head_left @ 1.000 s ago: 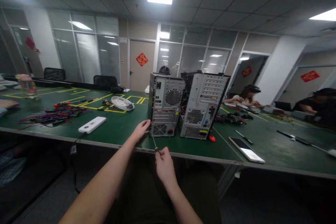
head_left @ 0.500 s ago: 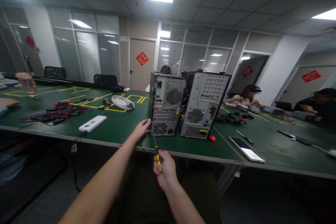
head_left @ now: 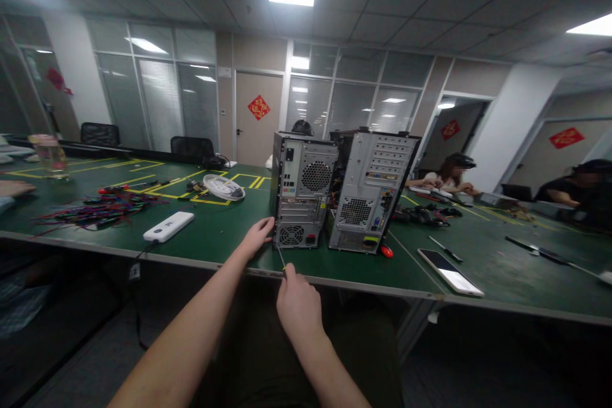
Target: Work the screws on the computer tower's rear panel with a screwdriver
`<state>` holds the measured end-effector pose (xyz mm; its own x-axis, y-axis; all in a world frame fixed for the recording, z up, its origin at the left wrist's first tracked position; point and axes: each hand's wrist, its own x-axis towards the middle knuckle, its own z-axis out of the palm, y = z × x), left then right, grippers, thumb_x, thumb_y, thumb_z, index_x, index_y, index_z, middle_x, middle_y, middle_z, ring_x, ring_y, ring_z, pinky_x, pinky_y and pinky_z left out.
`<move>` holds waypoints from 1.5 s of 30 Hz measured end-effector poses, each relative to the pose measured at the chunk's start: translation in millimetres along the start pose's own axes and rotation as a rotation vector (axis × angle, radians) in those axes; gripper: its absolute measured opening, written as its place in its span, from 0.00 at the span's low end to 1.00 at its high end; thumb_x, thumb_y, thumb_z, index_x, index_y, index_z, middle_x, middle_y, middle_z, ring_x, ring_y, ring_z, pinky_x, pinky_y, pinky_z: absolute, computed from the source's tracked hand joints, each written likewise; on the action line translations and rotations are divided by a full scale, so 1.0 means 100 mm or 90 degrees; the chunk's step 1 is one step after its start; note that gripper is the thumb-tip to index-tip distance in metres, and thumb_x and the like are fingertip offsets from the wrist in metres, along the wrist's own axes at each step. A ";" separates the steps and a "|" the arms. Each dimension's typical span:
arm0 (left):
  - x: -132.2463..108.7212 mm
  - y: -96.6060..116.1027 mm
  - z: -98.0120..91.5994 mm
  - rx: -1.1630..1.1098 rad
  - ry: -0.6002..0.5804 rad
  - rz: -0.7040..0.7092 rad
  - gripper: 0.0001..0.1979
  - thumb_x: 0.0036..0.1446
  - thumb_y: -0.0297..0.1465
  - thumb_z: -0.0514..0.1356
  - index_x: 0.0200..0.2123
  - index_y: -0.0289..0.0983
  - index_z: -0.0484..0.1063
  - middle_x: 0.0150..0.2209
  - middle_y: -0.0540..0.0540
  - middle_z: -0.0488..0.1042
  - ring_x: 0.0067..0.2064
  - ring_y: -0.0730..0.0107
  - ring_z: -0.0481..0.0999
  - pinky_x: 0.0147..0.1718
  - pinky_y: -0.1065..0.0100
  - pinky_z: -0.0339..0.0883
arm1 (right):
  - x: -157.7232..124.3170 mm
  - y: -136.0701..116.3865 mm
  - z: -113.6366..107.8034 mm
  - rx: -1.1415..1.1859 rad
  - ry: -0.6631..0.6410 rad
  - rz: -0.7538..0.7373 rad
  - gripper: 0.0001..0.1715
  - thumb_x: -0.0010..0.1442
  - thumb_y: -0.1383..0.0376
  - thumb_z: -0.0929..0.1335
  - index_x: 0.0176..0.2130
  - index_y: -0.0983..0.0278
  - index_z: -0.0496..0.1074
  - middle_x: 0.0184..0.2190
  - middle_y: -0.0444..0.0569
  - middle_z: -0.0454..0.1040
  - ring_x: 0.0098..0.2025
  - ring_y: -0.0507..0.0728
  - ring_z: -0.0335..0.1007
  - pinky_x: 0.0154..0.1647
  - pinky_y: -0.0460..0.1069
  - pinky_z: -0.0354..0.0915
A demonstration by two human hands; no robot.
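Facing the rear panel of a desktop computer tower [head_left: 302,194], upright on a green table [head_left: 215,245], just back from the front edge. Slanting up toward the panel's lower left corner: a slim screwdriver [head_left: 282,258], clasped by the handle in a right hand [head_left: 300,298] with fingers curled firmly round. Too small to tell whether seated in a screw. Resting against the tower's lower left side: a left hand [head_left: 259,234], loosely spread, wrapped round nothing.

Likely to slip if pushed at such a slant, perhaps scratching the metal or jabbing toward the nearby left fingers. Possibly liable to slide or twist the tower too, with only light bracing on one side. Easy to lose any small part over the table edge, given so narrow a strip in front.

Open for moving: leftward, across bare green surface as far as a white power bank [head_left: 169,227], with a cable hanging over the edge. Also open toward the lap, beyond the rim. Tight on the right, with a second computer tower [head_left: 366,194] just beside. Farther right, near the front edge, lying flat: a smartphone [head_left: 450,272].
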<state>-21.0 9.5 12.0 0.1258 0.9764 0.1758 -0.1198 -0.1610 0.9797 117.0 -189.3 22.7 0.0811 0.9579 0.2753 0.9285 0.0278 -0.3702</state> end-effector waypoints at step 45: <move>-0.01 0.01 -0.01 -0.010 0.000 -0.009 0.32 0.56 0.56 0.67 0.54 0.39 0.77 0.63 0.36 0.74 0.65 0.48 0.72 0.51 0.58 0.77 | 0.10 0.21 0.29 0.699 0.010 0.183 0.14 0.62 0.60 0.71 0.31 0.59 0.62 0.22 0.39 0.67 0.21 0.50 0.60 0.24 0.44 0.51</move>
<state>-21.8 8.4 12.3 0.1273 0.9785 0.1625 -0.1334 -0.1454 0.9803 126.8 -170.8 -7.4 0.2516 0.9658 0.0632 0.0559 0.0507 -0.9971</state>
